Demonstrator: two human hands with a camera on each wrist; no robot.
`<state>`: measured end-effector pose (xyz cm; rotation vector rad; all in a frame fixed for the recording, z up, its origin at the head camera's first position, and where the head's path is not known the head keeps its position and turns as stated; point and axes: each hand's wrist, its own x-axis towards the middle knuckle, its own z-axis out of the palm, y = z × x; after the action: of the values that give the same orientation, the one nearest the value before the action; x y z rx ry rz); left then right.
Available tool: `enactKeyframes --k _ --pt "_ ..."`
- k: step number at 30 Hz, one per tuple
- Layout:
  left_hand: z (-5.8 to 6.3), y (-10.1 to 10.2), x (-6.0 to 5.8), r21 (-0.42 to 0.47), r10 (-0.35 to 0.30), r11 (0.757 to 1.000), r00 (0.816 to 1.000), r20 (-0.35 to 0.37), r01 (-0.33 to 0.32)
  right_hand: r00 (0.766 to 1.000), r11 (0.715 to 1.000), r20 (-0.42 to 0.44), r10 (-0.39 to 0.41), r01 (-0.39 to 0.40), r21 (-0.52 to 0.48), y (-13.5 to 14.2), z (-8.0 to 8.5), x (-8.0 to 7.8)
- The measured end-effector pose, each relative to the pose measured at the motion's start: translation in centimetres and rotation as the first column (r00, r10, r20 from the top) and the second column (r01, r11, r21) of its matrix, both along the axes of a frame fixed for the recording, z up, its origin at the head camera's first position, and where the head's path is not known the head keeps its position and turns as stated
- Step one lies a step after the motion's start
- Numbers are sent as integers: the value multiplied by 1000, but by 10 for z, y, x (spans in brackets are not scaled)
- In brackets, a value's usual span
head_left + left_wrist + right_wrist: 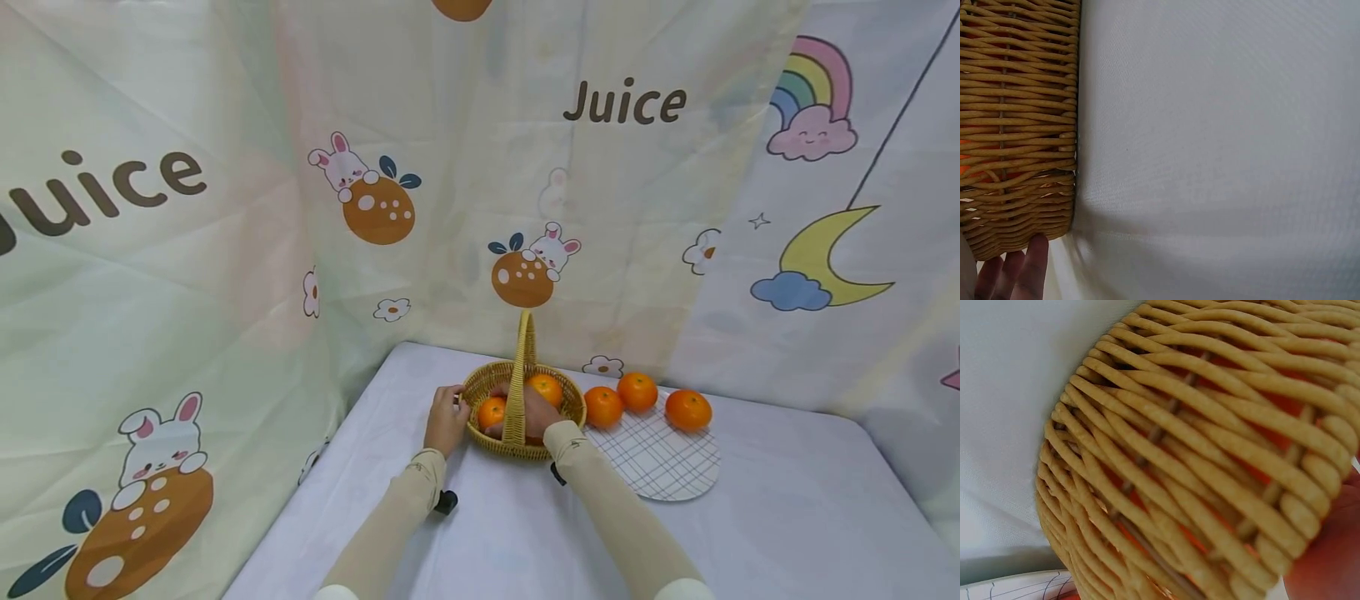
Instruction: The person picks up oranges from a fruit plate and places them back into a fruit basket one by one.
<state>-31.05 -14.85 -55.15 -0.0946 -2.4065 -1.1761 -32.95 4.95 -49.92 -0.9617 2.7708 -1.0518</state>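
A woven wicker basket (517, 451) with a tall arched handle stands on the table, an orange (547, 388) towards its back right. My right hand (538, 413) reaches in over the rim and behind the handle, its fingers round another orange (492, 412) at the basket's left side. In the right wrist view, the basket wall (1191, 425) hides most of that hand. On the left end of the basket rests my left hand (446, 419). Its fingertips (1036, 250) touch the outer wicker in the left wrist view; the thumb is not seen there.
Right of the basket, a round white grid-patterned mat (660, 462) lies on the white-covered table (780, 500). Three oranges sit along its back: a left one (603, 407), a middle one (637, 392) and a right one (688, 411). A printed curtain (450, 275) hangs behind the table.
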Motion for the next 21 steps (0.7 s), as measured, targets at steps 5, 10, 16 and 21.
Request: enactKeyframes --k 5,10,16,21 --pt "0 1 1 3 -7 1000 1000 6 7 1000 999 6 4 -4 -48 4 6 0" --pt "1 1 2 16 -18 1000 999 31 18 997 996 33 -68 70 -48 13 14 -7" --pt "2 2 2 16 -27 1000 999 25 27 988 977 18 -156 157 -146 40 30 -12" --pt "3 2 1 14 -23 1000 1000 18 23 976 960 -64 -207 190 -207 78 37 -17"
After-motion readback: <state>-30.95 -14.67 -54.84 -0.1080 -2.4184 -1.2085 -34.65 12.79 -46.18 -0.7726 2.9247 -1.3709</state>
